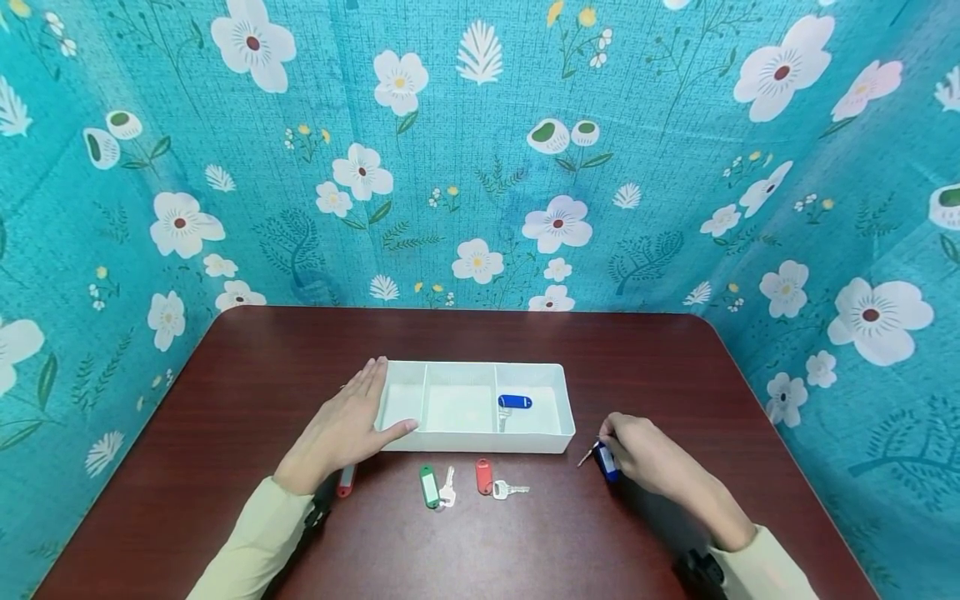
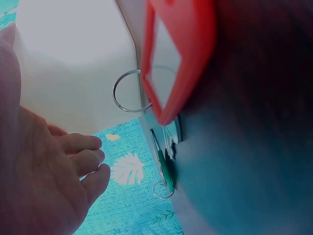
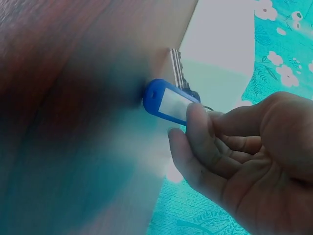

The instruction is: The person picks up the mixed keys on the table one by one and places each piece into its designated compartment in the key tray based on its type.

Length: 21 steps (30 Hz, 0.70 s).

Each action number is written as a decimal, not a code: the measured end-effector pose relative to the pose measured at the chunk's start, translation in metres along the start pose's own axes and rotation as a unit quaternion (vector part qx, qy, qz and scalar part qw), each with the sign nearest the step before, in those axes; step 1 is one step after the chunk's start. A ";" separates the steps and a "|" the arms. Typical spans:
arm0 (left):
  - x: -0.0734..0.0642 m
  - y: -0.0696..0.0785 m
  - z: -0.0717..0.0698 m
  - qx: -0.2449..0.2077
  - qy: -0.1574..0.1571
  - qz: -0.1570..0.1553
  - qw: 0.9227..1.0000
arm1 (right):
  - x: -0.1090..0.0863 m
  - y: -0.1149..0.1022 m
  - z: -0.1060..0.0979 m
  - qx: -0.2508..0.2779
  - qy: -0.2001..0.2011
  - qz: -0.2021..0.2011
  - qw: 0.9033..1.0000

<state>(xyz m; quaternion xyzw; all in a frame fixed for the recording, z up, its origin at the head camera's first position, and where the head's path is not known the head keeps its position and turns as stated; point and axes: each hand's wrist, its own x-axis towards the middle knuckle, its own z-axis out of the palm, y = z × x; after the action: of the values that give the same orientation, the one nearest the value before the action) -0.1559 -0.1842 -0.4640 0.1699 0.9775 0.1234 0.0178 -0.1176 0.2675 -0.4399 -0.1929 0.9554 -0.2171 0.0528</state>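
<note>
Pale sleeves [image 1: 251,537] foremost; right hand [image 1: 643,450] pinches a blue key tag [image 1: 606,463], right of the white tray [image 1: 480,442]. Left hand [image 1: 351,421], fingers extended, at tray's left end.

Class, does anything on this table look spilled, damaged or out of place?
Nothing stands out: no spill or damage shows. The white three-compartment tray sits upright, and the green plastic key tag in front lies on the dark reddish-brown table.

Turquoise fabric [image 1: 450,158] with white flowers surrounds a reddish-brown table [image 1: 540,542]
</note>
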 end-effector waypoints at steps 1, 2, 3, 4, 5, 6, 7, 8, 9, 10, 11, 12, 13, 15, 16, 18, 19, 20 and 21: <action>0.000 0.000 0.000 0.000 0.000 0.000 1.000 | 0.000 0.000 -0.001 -0.011 0.004 -0.007 1.000; 0.000 0.000 0.000 0.000 0.000 0.000 1.000 | -0.001 0.000 -0.002 -0.024 0.009 -0.015 1.000; 0.000 0.000 0.000 0.000 0.000 0.000 1.000 | -0.001 -0.001 -0.003 -0.039 0.016 -0.023 0.999; 0.000 0.000 0.000 0.000 0.001 0.000 1.000 | -0.001 -0.001 -0.004 -0.053 0.022 -0.032 0.998; 0.000 0.000 0.000 0.001 0.001 0.000 1.000 | -0.001 -0.002 -0.006 -0.067 0.026 -0.039 0.997; 0.000 0.000 0.000 0.000 0.001 -0.001 1.000 | -0.001 -0.002 -0.007 -0.078 0.032 -0.045 0.995; 0.000 0.000 0.000 0.000 0.002 -0.001 1.000 | -0.001 -0.003 -0.009 -0.084 0.035 -0.050 0.995; 0.000 0.000 0.000 0.000 0.002 -0.001 1.000 | -0.001 -0.004 -0.011 -0.087 0.037 -0.053 0.994; 0.000 0.000 0.000 -0.001 0.002 -0.001 1.000 | 0.000 -0.005 -0.013 -0.087 0.037 -0.054 0.994; 0.000 0.000 0.000 -0.002 0.002 -0.002 1.000 | 0.000 -0.006 -0.015 -0.084 0.039 -0.056 0.994; 0.000 0.000 -0.001 -0.003 0.002 -0.002 1.000 | 0.001 -0.007 -0.017 -0.081 0.042 -0.056 0.994; 0.001 0.000 -0.001 -0.005 0.001 -0.002 1.000 | 0.001 -0.007 -0.018 -0.077 0.046 -0.056 0.994; 0.001 0.000 -0.001 -0.006 0.000 -0.002 1.000 | 0.002 -0.008 -0.019 -0.074 0.050 -0.057 0.994; 0.001 0.000 -0.001 -0.008 0.000 -0.003 1.000 | 0.003 -0.008 -0.021 -0.069 0.062 -0.063 0.994; 0.001 -0.001 -0.001 -0.008 -0.001 -0.003 1.000 | 0.004 -0.009 -0.022 -0.068 0.068 -0.066 0.993; 0.000 -0.001 0.000 -0.008 -0.002 -0.003 1.000 | 0.005 -0.009 -0.023 -0.065 0.077 -0.069 0.993; 0.000 -0.001 0.000 -0.008 -0.001 -0.002 1.000 | 0.006 -0.010 -0.024 -0.063 0.079 -0.071 0.992; 0.000 -0.001 0.000 -0.008 -0.001 -0.002 1.000 | 0.006 -0.011 -0.026 -0.061 0.080 -0.072 0.992; 0.000 -0.001 0.000 -0.009 -0.001 -0.002 1.000 | 0.007 -0.011 -0.027 -0.058 0.079 -0.072 0.993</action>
<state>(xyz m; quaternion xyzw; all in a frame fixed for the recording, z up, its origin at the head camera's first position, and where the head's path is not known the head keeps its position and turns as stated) -0.1565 -0.1850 -0.4645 0.1680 0.9767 0.1321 0.0204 -0.1250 0.2660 -0.4108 -0.2463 0.9512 -0.1793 -0.0498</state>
